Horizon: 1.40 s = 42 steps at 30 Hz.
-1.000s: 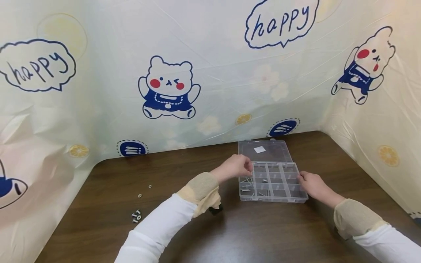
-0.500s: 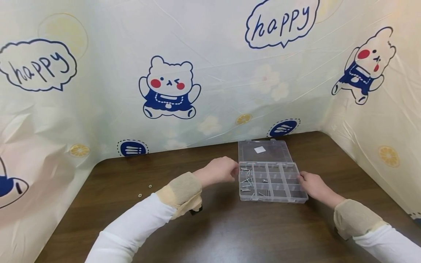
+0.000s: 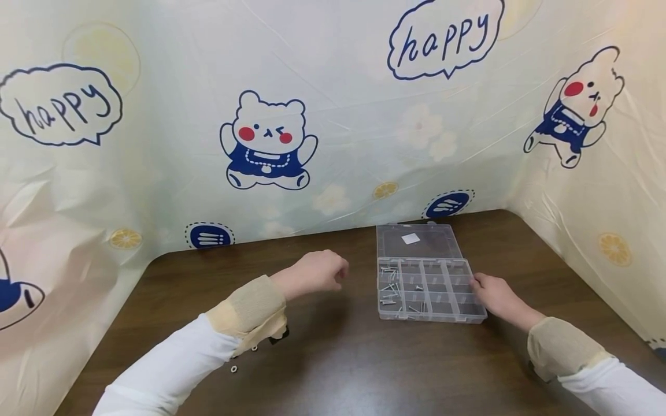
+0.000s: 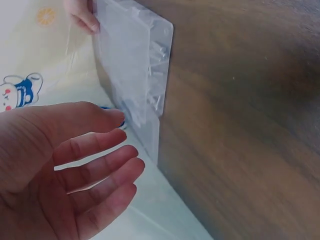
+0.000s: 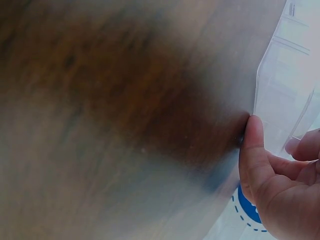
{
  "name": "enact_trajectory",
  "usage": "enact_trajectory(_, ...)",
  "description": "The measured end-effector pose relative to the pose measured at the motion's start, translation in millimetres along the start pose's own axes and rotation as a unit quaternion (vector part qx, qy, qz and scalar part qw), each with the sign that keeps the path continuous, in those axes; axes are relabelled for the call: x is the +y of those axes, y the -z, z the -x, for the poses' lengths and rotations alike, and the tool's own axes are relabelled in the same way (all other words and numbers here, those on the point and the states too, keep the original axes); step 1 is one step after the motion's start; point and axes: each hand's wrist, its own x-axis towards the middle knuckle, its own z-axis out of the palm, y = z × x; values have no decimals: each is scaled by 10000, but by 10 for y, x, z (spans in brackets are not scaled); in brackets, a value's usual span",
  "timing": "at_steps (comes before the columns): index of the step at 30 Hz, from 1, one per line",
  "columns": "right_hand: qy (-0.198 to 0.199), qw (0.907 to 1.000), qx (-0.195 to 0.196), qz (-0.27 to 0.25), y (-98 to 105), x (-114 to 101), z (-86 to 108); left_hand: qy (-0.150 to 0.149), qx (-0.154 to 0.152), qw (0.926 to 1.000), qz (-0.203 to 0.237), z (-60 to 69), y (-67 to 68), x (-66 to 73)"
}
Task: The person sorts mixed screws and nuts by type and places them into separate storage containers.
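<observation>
A clear plastic compartment box (image 3: 465,315) lies on the table with its lid (image 3: 432,242) folded back. Screws (image 3: 390,288) lie mainly in its left column, with a few in neighbouring compartments. My left hand (image 3: 314,273) hovers left of the box; in the left wrist view its fingers (image 4: 107,167) are loosely bent and hold nothing. At the box's right edge, my right hand (image 3: 499,296) grips the side wall, one digit against its outer face in the right wrist view. Small nuts or washers (image 3: 234,368) lie by the left forearm, which partly covers them.
A brown wood-grain table (image 3: 395,370) carries everything. Behind it and at both sides hangs a printed cloth (image 3: 354,115) with bears and lettering. A small dark device (image 3: 280,335) sits under the left wrist.
My left hand has drawn back leftward from over the box's left column, its fingers loosening. The forearm now covers loose hardware seen before at the left. My right hand and the box stay put.
</observation>
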Motion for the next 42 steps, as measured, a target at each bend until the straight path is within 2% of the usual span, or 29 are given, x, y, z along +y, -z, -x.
enact_trajectory(5, 59, 9999, 104, 49, -17, 14, 2, 71, -46, 10000, 45, 157, 26, -106)
enact_trajectory(11, 79, 9999, 118, 39, -23, 20, 0, 279, -111, 9995, 34, 339, -7, -244)
enact_trajectory(18, 24, 10000, 19, -7, -7, 11, 0, 423, 121, 9985, 325, 580, -9, -436)
enact_trajectory(23, 201, 9995, 124, -187, -26, 75, -7, 551, 226, 9972, 448, 754, -23, -576)
enact_trajectory(28, 88, 9996, 13, -276, -3, 17, 16, 721, 263, 9950, 637, 935, -93, -703)
enact_trajectory(31, 50, 9999, -3, -118, 8, -21, 26, 837, 231, 9930, 804, 1030, -139, -759)
enact_trajectory(37, 55, 10000, 40, -28, 6, -29, 23, 1068, 136, 9885, 1062, 1162, -279, -848)
enact_trajectory(42, 38, 10000, -3, -64, 20, -49, 31, 961, 124, 9861, 1348, 1244, -436, -922)
